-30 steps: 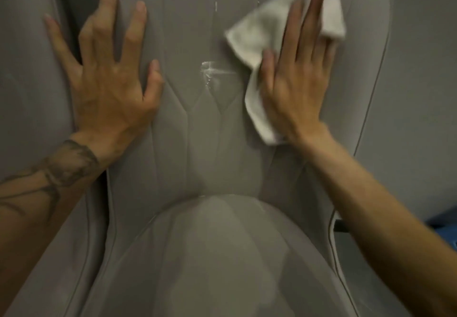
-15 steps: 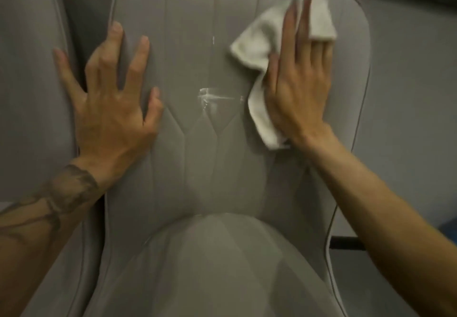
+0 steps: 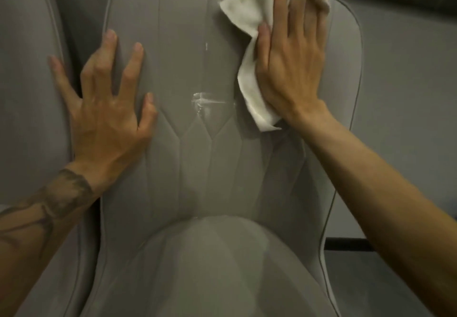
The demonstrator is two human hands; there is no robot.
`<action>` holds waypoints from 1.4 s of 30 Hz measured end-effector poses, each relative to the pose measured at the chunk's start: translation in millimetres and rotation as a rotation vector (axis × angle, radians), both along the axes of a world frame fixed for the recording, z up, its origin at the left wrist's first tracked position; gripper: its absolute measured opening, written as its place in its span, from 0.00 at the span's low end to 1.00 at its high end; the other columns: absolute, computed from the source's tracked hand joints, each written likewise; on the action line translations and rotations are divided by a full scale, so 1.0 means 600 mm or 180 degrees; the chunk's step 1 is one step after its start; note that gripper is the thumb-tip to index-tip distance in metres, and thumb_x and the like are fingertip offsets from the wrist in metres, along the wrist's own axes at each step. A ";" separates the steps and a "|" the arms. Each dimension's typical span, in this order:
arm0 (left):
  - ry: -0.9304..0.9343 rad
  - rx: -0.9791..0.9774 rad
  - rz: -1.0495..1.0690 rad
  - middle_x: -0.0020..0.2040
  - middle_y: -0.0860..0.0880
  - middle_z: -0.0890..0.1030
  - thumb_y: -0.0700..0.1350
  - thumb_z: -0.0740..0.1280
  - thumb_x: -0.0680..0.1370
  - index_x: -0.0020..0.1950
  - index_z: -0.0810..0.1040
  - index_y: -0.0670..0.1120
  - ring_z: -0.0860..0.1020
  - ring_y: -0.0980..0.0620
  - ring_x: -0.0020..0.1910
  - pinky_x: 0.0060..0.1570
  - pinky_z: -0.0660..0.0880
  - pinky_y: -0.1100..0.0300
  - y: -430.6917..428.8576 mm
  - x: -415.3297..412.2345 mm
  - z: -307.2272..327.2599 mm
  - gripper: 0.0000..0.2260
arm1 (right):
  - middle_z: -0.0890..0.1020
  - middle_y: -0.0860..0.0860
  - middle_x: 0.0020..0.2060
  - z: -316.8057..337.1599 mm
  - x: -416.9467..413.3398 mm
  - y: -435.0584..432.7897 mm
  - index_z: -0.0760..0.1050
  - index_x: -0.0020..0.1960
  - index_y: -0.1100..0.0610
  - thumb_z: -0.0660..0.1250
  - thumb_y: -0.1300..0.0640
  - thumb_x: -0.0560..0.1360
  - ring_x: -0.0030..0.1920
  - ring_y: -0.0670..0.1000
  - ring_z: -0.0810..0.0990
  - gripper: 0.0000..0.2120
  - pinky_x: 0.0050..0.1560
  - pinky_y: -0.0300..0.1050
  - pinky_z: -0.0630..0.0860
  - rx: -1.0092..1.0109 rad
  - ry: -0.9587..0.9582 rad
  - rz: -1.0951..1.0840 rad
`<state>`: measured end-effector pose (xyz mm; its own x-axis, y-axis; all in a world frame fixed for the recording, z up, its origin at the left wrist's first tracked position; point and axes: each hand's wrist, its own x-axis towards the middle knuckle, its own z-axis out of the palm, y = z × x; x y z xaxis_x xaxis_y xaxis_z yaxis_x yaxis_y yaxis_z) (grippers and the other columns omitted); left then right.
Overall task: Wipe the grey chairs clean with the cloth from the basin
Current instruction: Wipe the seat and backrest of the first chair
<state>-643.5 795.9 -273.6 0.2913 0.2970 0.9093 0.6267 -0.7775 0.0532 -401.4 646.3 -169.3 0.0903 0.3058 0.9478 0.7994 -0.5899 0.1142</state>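
The grey chair [image 3: 222,168] fills the view, its stitched backrest facing the camera and its seat cushion rounding out below. The right hand [image 3: 291,69] lies flat, fingers extended and close together, pressing the white cloth [image 3: 247,20] against the upper right part of the backrest; the hand is not curled around the cloth but pins it under palm and fingers. The cloth is crumpled, one corner spreading up and left of the fingers, a strip hanging down past the thumb side to near the wrist, and it shows a faint yellowish stain near its upper part. The left hand [image 3: 106,116] is open, fingers splayed, resting flat on the left edge of the same backrest and holding nothing; its thumb reaches toward the second grey chair [image 3: 27,94] standing just beside on the left. A wet, glossy streak [image 3: 205,101] lies on the middle of the backrest, between the two hands. The left forearm carries a dark tattoo [image 3: 57,200]. No brand, label or legible writing is visible on chair or cloth.
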 end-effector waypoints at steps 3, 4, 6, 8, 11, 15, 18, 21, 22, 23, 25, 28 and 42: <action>-0.0015 0.0032 0.0021 0.85 0.44 0.56 0.55 0.57 0.85 0.85 0.56 0.53 0.64 0.42 0.80 0.78 0.48 0.26 0.001 0.002 -0.004 0.28 | 0.59 0.63 0.82 -0.065 -0.030 0.012 0.56 0.83 0.62 0.49 0.47 0.87 0.83 0.62 0.55 0.29 0.82 0.61 0.55 -0.0021 0.0132 0.0167; -0.0014 0.0049 0.0023 0.85 0.43 0.56 0.55 0.57 0.85 0.85 0.56 0.53 0.64 0.42 0.80 0.78 0.49 0.26 0.001 0.001 -0.004 0.28 | 0.57 0.63 0.82 -0.109 -0.047 0.000 0.55 0.83 0.63 0.50 0.47 0.87 0.83 0.62 0.53 0.29 0.82 0.61 0.55 -0.0306 0.0193 0.0205; -0.0004 0.0045 0.0022 0.85 0.42 0.57 0.54 0.57 0.85 0.85 0.56 0.52 0.64 0.41 0.79 0.77 0.49 0.25 -0.001 0.001 -0.003 0.28 | 0.54 0.60 0.83 -0.176 -0.069 -0.039 0.53 0.84 0.61 0.51 0.47 0.87 0.84 0.60 0.52 0.30 0.82 0.60 0.54 -0.0933 0.0245 0.0135; 0.0003 0.0013 -0.0006 0.85 0.42 0.57 0.54 0.58 0.85 0.85 0.56 0.52 0.64 0.41 0.80 0.77 0.48 0.25 -0.004 0.000 0.000 0.28 | 0.54 0.57 0.84 -0.173 -0.055 -0.062 0.52 0.84 0.60 0.51 0.47 0.88 0.84 0.58 0.53 0.30 0.83 0.56 0.54 -0.1132 0.0085 0.0165; 0.0012 0.0028 0.0017 0.85 0.42 0.57 0.54 0.58 0.85 0.85 0.56 0.53 0.63 0.42 0.81 0.78 0.47 0.26 -0.003 -0.001 0.000 0.28 | 0.57 0.59 0.83 -0.066 -0.004 -0.027 0.53 0.83 0.61 0.48 0.46 0.88 0.83 0.59 0.55 0.29 0.83 0.52 0.51 -0.0435 -0.0068 0.0109; 0.0025 0.0081 0.0086 0.85 0.43 0.56 0.55 0.56 0.86 0.86 0.55 0.53 0.64 0.43 0.80 0.78 0.49 0.26 0.002 0.000 -0.004 0.28 | 0.60 0.61 0.82 -0.041 -0.015 0.020 0.56 0.83 0.61 0.47 0.45 0.87 0.83 0.61 0.57 0.30 0.83 0.58 0.54 0.0283 0.0234 0.0004; 0.0016 0.0044 0.0089 0.85 0.43 0.57 0.54 0.58 0.85 0.85 0.56 0.53 0.64 0.43 0.79 0.78 0.50 0.26 0.001 0.001 -0.003 0.28 | 0.52 0.61 0.83 -0.191 -0.072 -0.020 0.50 0.84 0.61 0.52 0.46 0.87 0.84 0.61 0.51 0.31 0.82 0.62 0.55 -0.0695 0.0405 0.0220; 0.0056 0.0000 0.0104 0.85 0.42 0.57 0.53 0.59 0.85 0.85 0.56 0.53 0.63 0.44 0.81 0.78 0.49 0.26 -0.005 0.000 0.001 0.29 | 0.52 0.57 0.84 -0.234 -0.069 -0.064 0.48 0.84 0.59 0.54 0.48 0.87 0.84 0.58 0.50 0.31 0.82 0.56 0.54 -0.1216 0.0231 0.0303; 0.0072 -0.0005 0.0093 0.85 0.42 0.57 0.53 0.59 0.85 0.85 0.56 0.52 0.63 0.44 0.81 0.78 0.49 0.26 -0.005 -0.001 0.001 0.29 | 0.51 0.57 0.84 -0.208 -0.054 -0.060 0.47 0.85 0.59 0.53 0.48 0.87 0.84 0.56 0.48 0.31 0.83 0.53 0.52 -0.1107 0.0146 0.0314; 0.0074 -0.0004 0.0076 0.85 0.42 0.57 0.53 0.59 0.85 0.85 0.56 0.52 0.63 0.44 0.81 0.77 0.49 0.26 -0.006 -0.001 0.002 0.29 | 0.52 0.57 0.84 -0.171 -0.036 -0.050 0.48 0.85 0.59 0.52 0.48 0.87 0.85 0.56 0.47 0.31 0.83 0.51 0.49 -0.0886 0.0044 0.0289; 0.0083 -0.0010 0.0081 0.85 0.42 0.56 0.53 0.59 0.85 0.85 0.56 0.52 0.63 0.44 0.81 0.77 0.49 0.25 -0.005 -0.001 0.001 0.29 | 0.54 0.58 0.83 -0.093 -0.001 -0.017 0.50 0.84 0.60 0.49 0.47 0.87 0.84 0.57 0.51 0.30 0.84 0.51 0.48 -0.0313 -0.0029 0.0172; 0.0064 0.0012 0.0096 0.85 0.42 0.57 0.54 0.59 0.85 0.85 0.56 0.53 0.62 0.44 0.82 0.77 0.50 0.25 -0.003 0.002 0.001 0.29 | 0.56 0.61 0.82 -0.089 -0.003 0.014 0.50 0.83 0.61 0.48 0.47 0.87 0.84 0.60 0.53 0.30 0.84 0.58 0.52 0.0133 0.0199 0.0203; 0.0011 0.0016 0.0115 0.84 0.42 0.59 0.57 0.56 0.86 0.85 0.56 0.54 0.62 0.47 0.82 0.77 0.51 0.25 -0.003 -0.002 -0.001 0.27 | 0.50 0.60 0.83 -0.222 -0.039 0.004 0.44 0.84 0.60 0.52 0.49 0.86 0.84 0.55 0.45 0.33 0.84 0.56 0.46 -0.0219 0.0454 0.0489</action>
<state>-644.5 794.1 -274.2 0.2835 0.3029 0.9099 0.6545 -0.7546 0.0473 -424.8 648.9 -302.2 0.1693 0.3897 0.9053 0.8902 -0.4547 0.0292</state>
